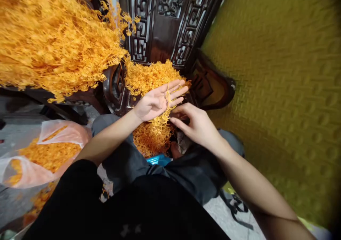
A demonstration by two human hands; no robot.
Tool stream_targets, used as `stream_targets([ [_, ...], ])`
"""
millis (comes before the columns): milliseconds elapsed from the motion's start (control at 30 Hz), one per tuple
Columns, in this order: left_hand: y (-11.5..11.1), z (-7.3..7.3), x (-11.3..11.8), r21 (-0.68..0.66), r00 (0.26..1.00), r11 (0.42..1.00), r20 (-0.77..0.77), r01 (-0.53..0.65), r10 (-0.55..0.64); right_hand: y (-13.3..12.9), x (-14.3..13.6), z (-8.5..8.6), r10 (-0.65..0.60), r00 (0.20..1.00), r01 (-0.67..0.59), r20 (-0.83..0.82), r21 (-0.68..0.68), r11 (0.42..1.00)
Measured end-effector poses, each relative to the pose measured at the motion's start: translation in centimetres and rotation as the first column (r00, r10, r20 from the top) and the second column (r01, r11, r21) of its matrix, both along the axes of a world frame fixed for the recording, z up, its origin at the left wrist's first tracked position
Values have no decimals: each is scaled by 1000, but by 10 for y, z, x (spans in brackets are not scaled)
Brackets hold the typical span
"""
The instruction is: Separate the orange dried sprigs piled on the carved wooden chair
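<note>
While the left hand [157, 104] is held palm up before the carved chair [164, 37], its fingers are extended and slightly apart, a yellow strand [168, 94] across them. The right hand [197, 122] curves beside the strand; closure on it cannot be determined. Below, blue plastic [158, 159] adjoins an orange tangle [152, 140]. Left of the chair, a translucent bag [39, 176] contains orange pieces [55, 154]. The chair's seat carries an orange pile [149, 77].

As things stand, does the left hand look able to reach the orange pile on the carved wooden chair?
Probably yes: the left hand is open close to the orange pile, and nothing visible stands between them, though yellow strands lie on it.
</note>
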State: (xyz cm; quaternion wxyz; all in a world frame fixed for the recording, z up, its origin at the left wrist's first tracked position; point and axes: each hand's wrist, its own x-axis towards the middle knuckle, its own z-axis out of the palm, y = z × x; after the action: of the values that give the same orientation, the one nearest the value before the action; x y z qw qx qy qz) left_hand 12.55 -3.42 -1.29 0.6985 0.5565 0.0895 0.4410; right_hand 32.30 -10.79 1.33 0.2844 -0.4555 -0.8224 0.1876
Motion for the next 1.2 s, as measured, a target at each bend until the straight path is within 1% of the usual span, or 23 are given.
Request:
stream_targets([
  [67,-3,3,5,3,999,999,12,-47,47,-2,-12,-6,-34,996,26,-81,-96,995],
  [167,-5,3,9,-13,993,993,9,-117,117,-3,-28,-17,-97,956,28,-278,-243,970],
  [267,0,-2,7,-66,982,983,69,-173,178,-1,-35,-23,-123,920,24,-371,-259,966],
  [333,6,-6,3,-129,977,973,74,-191,202,2,-35,-23,-133,900,22,-414,-261,965],
  [400,13,-10,-3,-216,977,953,-17,-211,212,7,-32,-20,-144,870,8,-471,-279,960],
  [500,20,-13,-14,-293,943,915,-264,-278,202,14,-24,-17,-148,864,-5,-481,-302,953],
  [567,22,-13,-21,-265,903,906,-367,-331,223,16,-18,-16,-160,874,6,-460,-319,948],
  [600,22,-13,-24,-227,885,907,-395,-355,247,17,-14,-17,-174,869,15,-463,-328,945],
  [667,20,-11,-31,-90,826,903,-450,-421,340,17,-10,-18,-209,842,40,-496,-330,943],
  [700,19,-10,-33,8,775,888,-485,-460,406,17,-8,-18,-224,829,56,-513,-322,945],
  [733,17,-8,-36,121,707,856,-514,-502,486,17,-7,-18,-235,818,75,-524,-308,948],
  [767,15,-7,-38,237,625,803,-523,-547,579,17,-7,-17,-243,814,95,-528,-292,952],
  [833,9,-4,-41,455,467,650,-457,-609,757,19,-9,-15,-243,816,129,-524,-245,961],
  [867,7,-3,-42,558,408,563,-388,-610,826,20,-10,-14,-235,819,140,-523,-214,967],
  [933,1,-3,-40,742,339,385,-224,-548,914,22,-14,-13,-220,816,161,-535,-154,975],
  [967,-1,-4,-38,812,329,311,-157,-493,931,24,-16,-12,-222,807,178,-547,-134,975],
  [1000,-3,-5,-36,861,327,254,-109,-441,939,25,-18,-13,-235,795,201,-560,-123,972],
  [1033,-5,-7,-34,890,331,216,-78,-403,940,26,-20,-13,-255,779,227,-573,-122,966],
  [1067,-7,-9,-31,904,346,197,-59,-380,936,27,-23,-14,-278,762,250,-585,-131,959],
  [1100,-8,-11,-28,907,382,199,-46,-372,923,28,-25,-15,-297,746,265,-595,-144,953],
  [1133,-9,-14,-25,900,437,218,-35,-376,899,28,-28,-16,-310,732,271,-607,-159,949],
  [1167,-10,-16,-22,882,502,256,-26,-395,865,29,-31,-16,-316,718,268,-620,-173,948],
  [1200,-11,-19,-20,851,565,315,-26,-420,825,29,-34,-16,-317,705,261,-634,-184,948],
])
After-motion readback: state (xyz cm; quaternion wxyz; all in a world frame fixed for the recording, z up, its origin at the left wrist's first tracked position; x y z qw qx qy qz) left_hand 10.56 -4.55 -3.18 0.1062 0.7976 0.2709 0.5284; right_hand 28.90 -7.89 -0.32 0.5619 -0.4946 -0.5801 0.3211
